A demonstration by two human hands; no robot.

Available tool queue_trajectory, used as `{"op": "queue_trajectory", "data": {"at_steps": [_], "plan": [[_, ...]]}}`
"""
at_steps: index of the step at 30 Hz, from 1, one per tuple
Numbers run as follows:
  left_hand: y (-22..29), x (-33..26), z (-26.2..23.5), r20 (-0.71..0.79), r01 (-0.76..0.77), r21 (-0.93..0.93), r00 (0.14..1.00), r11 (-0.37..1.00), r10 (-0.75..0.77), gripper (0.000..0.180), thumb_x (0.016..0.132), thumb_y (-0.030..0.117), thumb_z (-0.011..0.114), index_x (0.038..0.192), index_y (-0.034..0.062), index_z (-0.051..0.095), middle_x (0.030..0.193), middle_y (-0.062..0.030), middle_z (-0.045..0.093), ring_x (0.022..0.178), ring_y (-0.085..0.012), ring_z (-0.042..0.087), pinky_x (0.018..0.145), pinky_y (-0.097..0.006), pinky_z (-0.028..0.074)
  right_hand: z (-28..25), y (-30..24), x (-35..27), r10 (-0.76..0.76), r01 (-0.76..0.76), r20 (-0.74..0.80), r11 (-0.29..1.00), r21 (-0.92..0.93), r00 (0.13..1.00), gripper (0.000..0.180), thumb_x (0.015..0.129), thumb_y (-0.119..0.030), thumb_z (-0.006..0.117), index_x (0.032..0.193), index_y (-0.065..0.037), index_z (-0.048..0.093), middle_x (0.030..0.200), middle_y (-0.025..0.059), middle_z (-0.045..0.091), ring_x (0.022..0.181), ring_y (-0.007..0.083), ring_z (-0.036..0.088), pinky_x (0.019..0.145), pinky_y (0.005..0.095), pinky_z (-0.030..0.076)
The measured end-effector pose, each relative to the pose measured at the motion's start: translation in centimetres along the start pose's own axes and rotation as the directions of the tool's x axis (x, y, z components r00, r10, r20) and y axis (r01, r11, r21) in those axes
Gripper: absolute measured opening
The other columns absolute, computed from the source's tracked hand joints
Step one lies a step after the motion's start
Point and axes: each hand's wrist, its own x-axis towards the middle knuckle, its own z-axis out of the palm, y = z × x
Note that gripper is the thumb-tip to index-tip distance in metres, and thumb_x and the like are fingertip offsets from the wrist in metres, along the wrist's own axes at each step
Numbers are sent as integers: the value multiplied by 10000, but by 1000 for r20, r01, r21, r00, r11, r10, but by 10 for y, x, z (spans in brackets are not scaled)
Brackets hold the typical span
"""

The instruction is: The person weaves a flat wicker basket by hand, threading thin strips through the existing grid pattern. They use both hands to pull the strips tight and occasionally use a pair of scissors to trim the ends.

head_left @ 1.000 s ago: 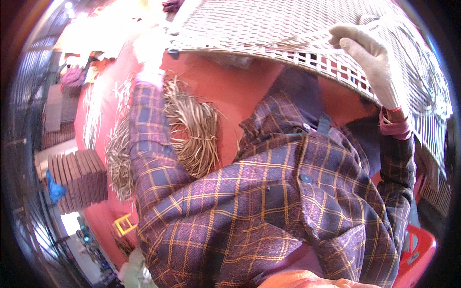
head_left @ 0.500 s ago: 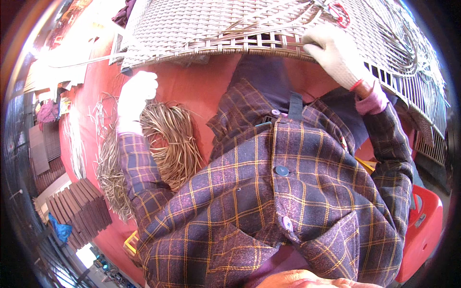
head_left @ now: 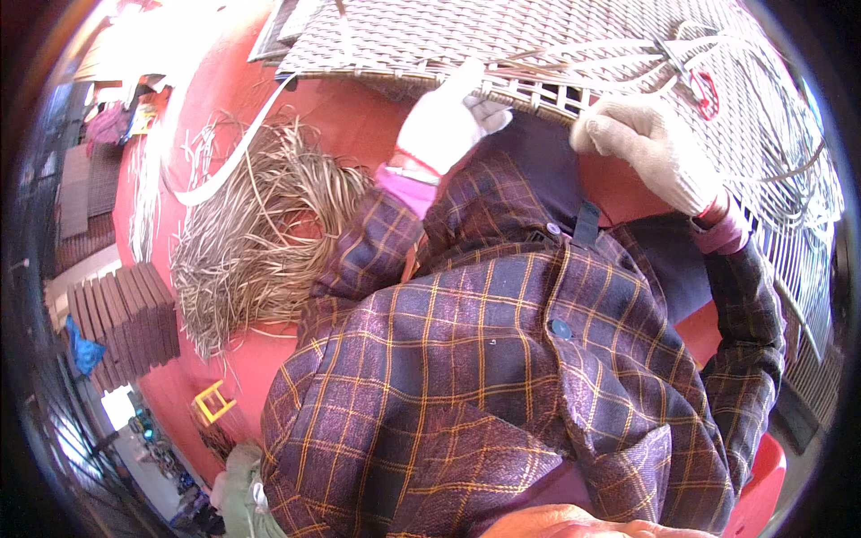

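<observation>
A woven wicker panel [head_left: 404, 40] of pale flat strands spans the top, with a row of open gaps along its near edge. My left hand [head_left: 448, 125], in a white glove, is at that edge. One finger reaches up onto the weave and the others are apart, holding nothing I can see. Further right along the edge, my gloved right hand [head_left: 641, 148] has its fingers curled together; what they hold, if anything, is hidden. Loose strands [head_left: 583, 65] lie over the panel between and beyond my hands. A red-handled tool [head_left: 704, 94] rests on the weave above my right hand.
A large coil of dry brown strands [head_left: 269, 233] lies on the red floor [head_left: 256, 381] at left. Beyond it are a stack of brown slats [head_left: 126, 323] and a yellow frame-like object [head_left: 213, 403]. A red chair [head_left: 758, 489] shows at lower right.
My left hand has moved right, from above the strand coil to the panel's edge. A pale strand now loops down at the left. My right hand stays curled at the edge.
</observation>
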Motion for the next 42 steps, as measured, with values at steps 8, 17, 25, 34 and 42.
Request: {"op": "queue_trajectory", "data": {"at_steps": [8, 17, 25, 34, 42], "plan": [[-9, 2, -1, 425, -462, 884, 726, -73, 541, 668, 843, 75, 875, 1463, 13, 632, 1128, -141, 812, 851, -191, 787, 829, -331, 640, 6, 35, -40, -266, 129, -128, 765, -631, 955, 212, 1041, -191, 670, 908, -28, 647, 818, 190, 595, 783, 402, 614, 747, 465, 502], [-16, -1, 8, 220, -537, 645, 812, 544, 541, 344, 1042, 74, 685, 1371, -28, 696, 1110, -120, 793, 874, -151, 756, 794, -317, 663, -171, 131, -316, 302, -715, -648, 264, -648, 699, 353, 1124, -241, 504, 1269, 4, 712, 1246, 228, 715, 1196, 399, 665, 1042, 448, 493], [-14, -7, 5, 336, -564, 771, 755, 296, 562, 398, 1055, -6, 590, 1449, 0, 648, 1161, -171, 779, 910, -187, 775, 816, -330, 664, -180, 104, -224, 691, -717, -596, -162, -678, 409, 435, 1088, -385, 543, 1149, 9, 718, 1182, 221, 711, 1097, 412, 658, 967, 482, 500], [-14, 3, -10, 488, -433, 869, 665, -241, 565, 708, 807, 150, 924, 1449, 81, 632, 846, -82, 791, 786, -198, 790, 714, -311, 632, -4, 22, -62, -118, -204, -343, 613, -764, 932, 311, 970, -201, 727, 1240, -52, 769, 1245, 170, 746, 1153, 355, 680, 1045, 445, 509], [-23, 33, -37, 582, -589, 784, 587, -196, 563, 751, 801, 172, 939, 1465, 57, 606, 898, -109, 797, 736, -232, 771, 719, -349, 630, 0, 44, -38, -77, -162, -274, 644, -747, 959, 387, 1034, -348, 623, 1340, -130, 713, 1215, 125, 741, 1100, 332, 686, 1016, 441, 520]]}}
